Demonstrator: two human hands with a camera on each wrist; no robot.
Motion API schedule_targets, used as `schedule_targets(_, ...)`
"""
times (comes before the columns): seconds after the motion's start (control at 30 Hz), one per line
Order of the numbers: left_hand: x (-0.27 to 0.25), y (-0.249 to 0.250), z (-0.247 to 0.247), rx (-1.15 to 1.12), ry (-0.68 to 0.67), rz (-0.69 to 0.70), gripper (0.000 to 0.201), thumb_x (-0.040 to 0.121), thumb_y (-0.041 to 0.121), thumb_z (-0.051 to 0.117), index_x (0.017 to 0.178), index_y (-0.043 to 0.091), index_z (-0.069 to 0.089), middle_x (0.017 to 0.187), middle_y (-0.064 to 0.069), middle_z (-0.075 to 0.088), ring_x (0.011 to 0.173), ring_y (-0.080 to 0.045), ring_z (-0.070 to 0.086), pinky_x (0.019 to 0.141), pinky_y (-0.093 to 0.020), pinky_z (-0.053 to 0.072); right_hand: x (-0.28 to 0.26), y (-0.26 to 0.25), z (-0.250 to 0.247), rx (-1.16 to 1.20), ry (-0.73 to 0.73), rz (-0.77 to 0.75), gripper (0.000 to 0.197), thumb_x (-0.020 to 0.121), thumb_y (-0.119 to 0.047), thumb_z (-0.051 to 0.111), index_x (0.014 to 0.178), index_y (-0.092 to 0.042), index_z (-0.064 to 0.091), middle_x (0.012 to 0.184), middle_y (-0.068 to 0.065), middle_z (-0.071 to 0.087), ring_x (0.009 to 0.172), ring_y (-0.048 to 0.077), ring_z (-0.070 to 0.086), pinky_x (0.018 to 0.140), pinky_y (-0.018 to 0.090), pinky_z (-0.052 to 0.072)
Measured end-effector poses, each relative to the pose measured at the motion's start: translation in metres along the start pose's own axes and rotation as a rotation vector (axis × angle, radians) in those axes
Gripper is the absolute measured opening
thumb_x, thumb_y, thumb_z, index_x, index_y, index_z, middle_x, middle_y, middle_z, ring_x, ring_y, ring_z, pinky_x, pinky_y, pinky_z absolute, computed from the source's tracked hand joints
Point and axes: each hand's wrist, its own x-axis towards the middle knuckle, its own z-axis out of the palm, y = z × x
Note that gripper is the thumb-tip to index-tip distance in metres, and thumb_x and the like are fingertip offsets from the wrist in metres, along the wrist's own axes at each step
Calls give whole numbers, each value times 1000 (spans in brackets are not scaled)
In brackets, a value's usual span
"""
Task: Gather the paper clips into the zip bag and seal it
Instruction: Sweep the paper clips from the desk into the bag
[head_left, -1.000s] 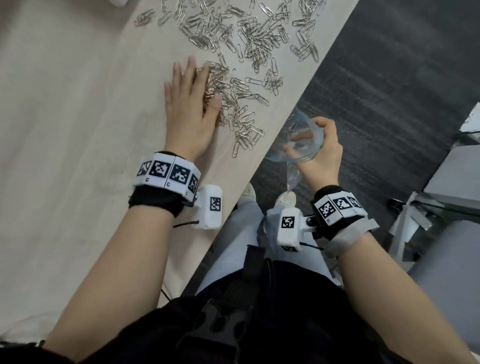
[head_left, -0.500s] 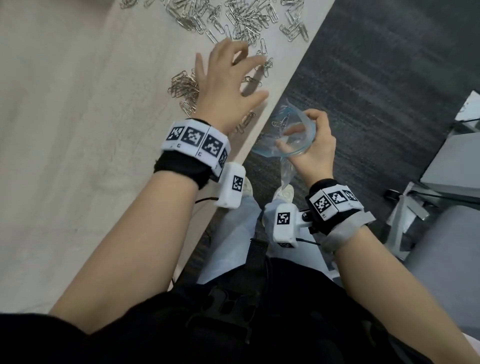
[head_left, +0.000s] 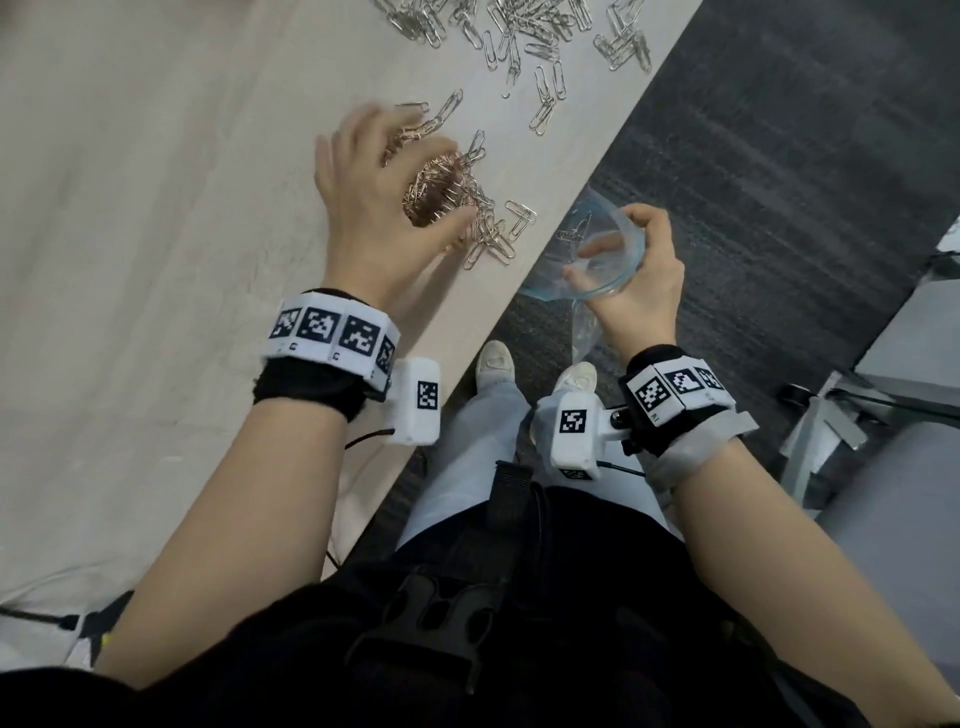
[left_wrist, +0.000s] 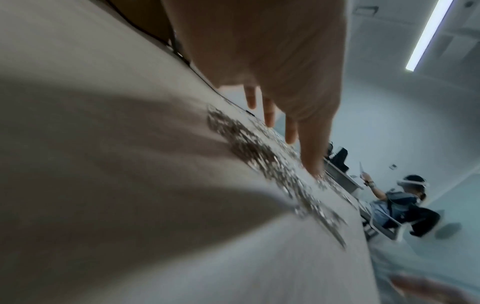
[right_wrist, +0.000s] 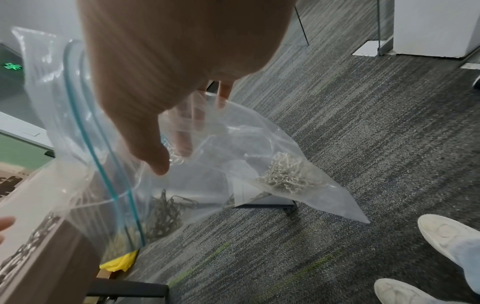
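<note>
Your left hand (head_left: 387, 208) is spread, fingers cupped over a heap of paper clips (head_left: 457, 200) on the worktop (head_left: 156, 208). Your right hand (head_left: 636, 280) grips the zip bag (head_left: 587, 260), mouth open, just off the worktop's edge. Only the right wrist view shows clips in its bottom corner (right_wrist: 285, 174).

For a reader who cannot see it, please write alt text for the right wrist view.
The right hand holds a clear zip bag open by its rim, beside the table edge and above grey carpet. A cluster of silver paper clips already lies inside the bag. Two white shoes show at the lower right.
</note>
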Motion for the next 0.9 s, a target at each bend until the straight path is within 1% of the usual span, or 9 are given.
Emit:
schedule_targets(0.1, 3, -8, -13, 59, -283, -84, 113, 37, 82, 62, 138, 39, 35, 155, 4, 14, 143, -28, 4, 111, -61, 0, -2, 1, 0, 6, -1, 6, 54, 58, -57, 76, 98, -50, 40, 93, 2, 72, 95, 30, 66, 87, 50, 53)
schedule_targets(0.17, 6, -8, -15, 95, -411, -88, 126, 30, 80, 65, 143, 40, 24, 157, 4, 4, 143, -29, -1, 112, -56, 1, -4, 2, 0, 7, -2, 3, 53, 58, -55, 75, 98, -50, 40, 90, 0, 72, 95, 32, 66, 86, 51, 53)
schedule_targets(0.23, 7, -4, -11, 119, -423, -48, 120, 34, 74, 71, 141, 40, 29, 155, 5, 11, 140, -29, 9, 108, -43, 8, -5, 2, 0, 3, -2, 0, 53, 58, -56, 75, 97, -51, 40, 89, 0, 72, 95, 32, 66, 86, 52, 53)
schedule_targets(0.3, 9, 3, -5, 115, -368, -14, 108, 38, 69, 75, 135, 38, 40, 149, 4, 25, 132, -28, 21, 99, -36, 15, -5, 2, 0, 1, -1, -2, 52, 59, -55, 75, 98, -51, 40, 90, 1, 73, 94, 32, 66, 86, 51, 53)
schedule_targets(0.47, 9, 15, 4, -39, -286, 37, 67, 52, 54, 78, 114, 31, 62, 129, 2, 48, 115, -26, 38, 96, -38, 33, -5, 3, -1, 9, 1, -19, 50, 60, -53, 73, 97, -48, 40, 89, 2, 73, 93, 32, 67, 87, 50, 53)
schedule_targets(0.63, 7, 24, 13, -72, -293, 94, 44, 64, 40, 77, 105, 24, 69, 118, -2, 55, 108, -26, 43, 92, -42, 41, -6, 3, 0, 5, 8, -25, 51, 60, -58, 73, 96, -48, 40, 91, 4, 73, 92, 30, 67, 86, 49, 52)
schedule_targets(0.73, 8, 29, 9, -8, -305, 128, 60, 61, 49, 76, 115, 29, 62, 128, 1, 51, 115, -26, 41, 94, -41, 34, -7, 6, 1, 2, 9, -30, 51, 60, -61, 73, 96, -50, 40, 93, 5, 72, 92, 31, 67, 86, 50, 52)
schedule_targets(0.83, 10, 30, 6, 88, -403, 139, 93, 52, 59, 75, 135, 35, 42, 150, 6, 27, 132, -24, 24, 98, -38, 20, -6, 9, 3, -13, 16, -27, 53, 60, -61, 76, 98, -58, 39, 96, 5, 72, 92, 29, 67, 86, 50, 53)
schedule_targets(0.9, 13, 32, 8, 128, -474, 151, 97, 54, 59, 75, 139, 36, 36, 154, 7, 19, 137, -24, 17, 101, -40, 18, -7, 10, 3, -19, 24, -29, 56, 61, -61, 78, 99, -61, 38, 96, 4, 71, 93, 28, 67, 86, 50, 53)
